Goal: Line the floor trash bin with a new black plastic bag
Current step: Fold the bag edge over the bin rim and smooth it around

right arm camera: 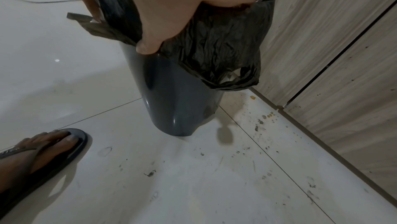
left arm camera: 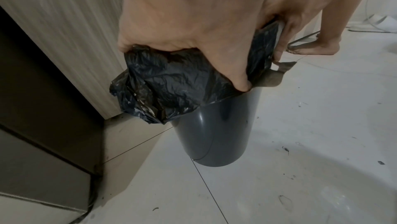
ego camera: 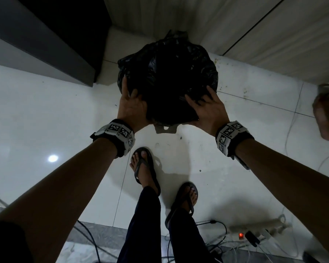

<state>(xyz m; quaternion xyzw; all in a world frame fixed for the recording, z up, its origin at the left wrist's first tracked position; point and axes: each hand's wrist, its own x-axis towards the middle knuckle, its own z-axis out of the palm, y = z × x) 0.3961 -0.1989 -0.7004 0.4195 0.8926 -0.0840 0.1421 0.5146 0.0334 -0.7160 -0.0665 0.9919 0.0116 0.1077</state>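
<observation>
Left hand (ego camera: 131, 106): holds the bag edge on the bin's left side.
Right hand (ego camera: 207, 109): pinches the bag edge on the right side.
Black bag (ego camera: 167, 76): folded over the rim, hanging down.
Bin (left arm camera: 217, 136): stands upright on the floor (ego camera: 46, 111), under both hands, near the wall.
Next pull, I think: straight down.

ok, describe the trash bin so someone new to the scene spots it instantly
Find the corner where the wood-grain wall meets the white tiled floor. The trash bin stands there: a glossy dark grey cylinder, the only upright container, with a crinkled black bag folded over its rim and both hands on it.
</observation>
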